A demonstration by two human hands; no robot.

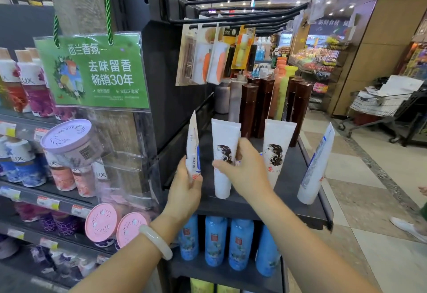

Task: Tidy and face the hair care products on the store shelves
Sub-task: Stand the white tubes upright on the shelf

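A white tube (193,152) is pinched edge-on near its lower end by the curled fingers and thumb of the left hand (184,191), its barcode side turned to the camera and its crimped tip pointing up. Just right of those fingers, a second white tube (223,154), printed with a dark-haired woman's profile and red characters, is gripped by the right hand (242,168), whose fingers are curled round its right edge while the thumb lies across its front; it stands cap-down on the dark shelf (295,188). Beyond the right fingers a third tube (276,152) with the same portrait is set upright, and farther right a fourth tube (315,165) is seen leaning, side-on. Behind the fingers, brown bottles (249,108) are ranked; their labels cannot be made out. Below the wrists, blue bottles (216,239) are lined on the lower shelf.
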